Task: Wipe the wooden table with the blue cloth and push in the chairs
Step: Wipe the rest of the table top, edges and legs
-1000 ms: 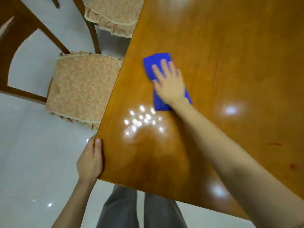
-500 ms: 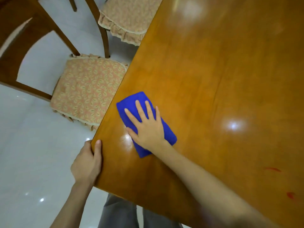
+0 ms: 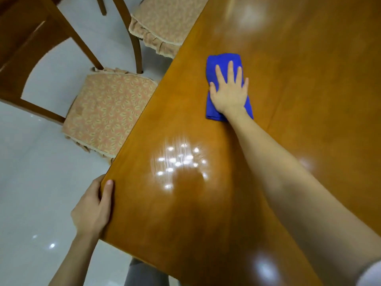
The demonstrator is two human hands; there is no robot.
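On the table (image 3: pixel 288 141), the right hand (image 3: pixel 229 93) presses flat, fingers spread, on the blue cloth (image 3: pixel 223 58); overlapping strokes suit best while the left hand (image 3: pixel 92 207) clamps the edge.

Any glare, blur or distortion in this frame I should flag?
Head view: a cluster of lamp reflections glares off the table near the left hand; softer glare patches further up and bottom right; wide-angle bending at the chairs; the cloth and right hand stay fairly sharp.

Both forearms are bare to the elbow. A pale sleeve edge (image 3: pixel 371 271) shows high on the right arm. Grey trousers (image 3: pixel 144 273) cover the legs, with a centre crease between them.
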